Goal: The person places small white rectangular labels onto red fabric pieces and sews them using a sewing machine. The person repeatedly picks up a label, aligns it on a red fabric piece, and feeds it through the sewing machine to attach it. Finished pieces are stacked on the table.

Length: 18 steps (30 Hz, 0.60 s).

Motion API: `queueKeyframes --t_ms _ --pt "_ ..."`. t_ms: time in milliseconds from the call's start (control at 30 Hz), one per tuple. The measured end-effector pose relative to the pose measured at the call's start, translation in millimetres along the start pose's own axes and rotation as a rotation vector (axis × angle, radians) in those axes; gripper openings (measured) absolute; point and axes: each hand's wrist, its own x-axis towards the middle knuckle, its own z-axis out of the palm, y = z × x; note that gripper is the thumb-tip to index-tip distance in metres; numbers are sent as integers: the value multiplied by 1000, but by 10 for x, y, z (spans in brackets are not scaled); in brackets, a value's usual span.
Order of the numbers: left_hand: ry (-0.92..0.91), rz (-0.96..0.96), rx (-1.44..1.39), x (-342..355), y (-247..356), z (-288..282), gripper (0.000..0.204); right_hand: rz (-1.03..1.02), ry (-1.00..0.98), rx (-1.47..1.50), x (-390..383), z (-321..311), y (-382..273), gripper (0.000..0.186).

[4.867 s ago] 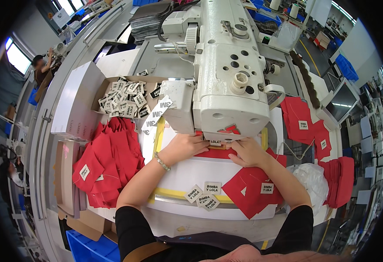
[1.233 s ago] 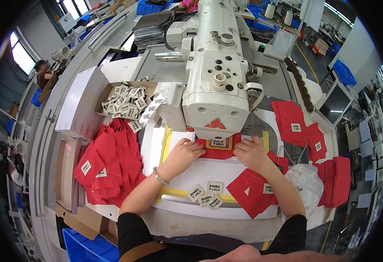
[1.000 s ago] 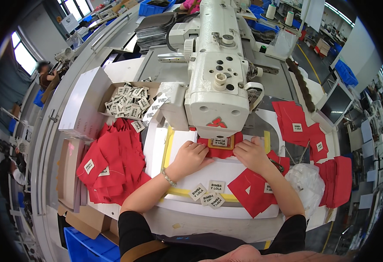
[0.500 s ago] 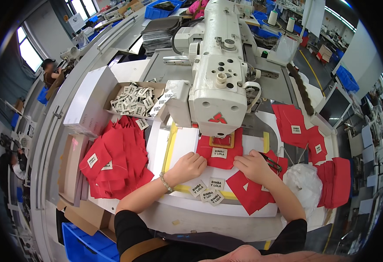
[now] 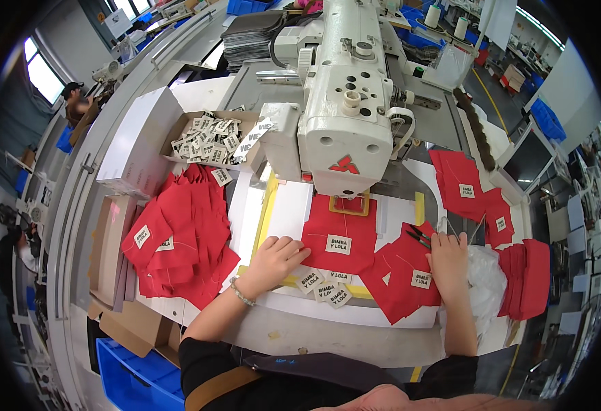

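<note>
While the curled left hand [image 5: 277, 259] touches the edge of the square red cloth [image 5: 319, 248], light, flat handling seems best; the right hand [image 5: 448, 255], now off that cloth, is at black snips [image 5: 419, 236], grip unclear. Beyond, cloth reaches under the white sewing machine's [image 5: 347, 140] yellow rectangular frame [image 5: 348, 214].

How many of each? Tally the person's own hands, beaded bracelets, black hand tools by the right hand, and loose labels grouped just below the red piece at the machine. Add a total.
Hands (left hand, right hand): 2
Beaded bracelet: 1
Black hand tool: 1
Loose labels, one partly covered: 4
Total: 8
</note>
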Motion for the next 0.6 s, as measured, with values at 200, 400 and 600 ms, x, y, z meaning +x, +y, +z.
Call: queueKeyframes --t_ms 200,400,600 --pt "27 -82 -139 4 -20 46 37 84 -58 195 -13 257 20 30" --pt "45 -128 -223 35 -15 74 38 214 -56 232 52 387 -25 29" --pt "37 -137 -316 38 -45 79 34 260 57 540 234 174 -117 31"
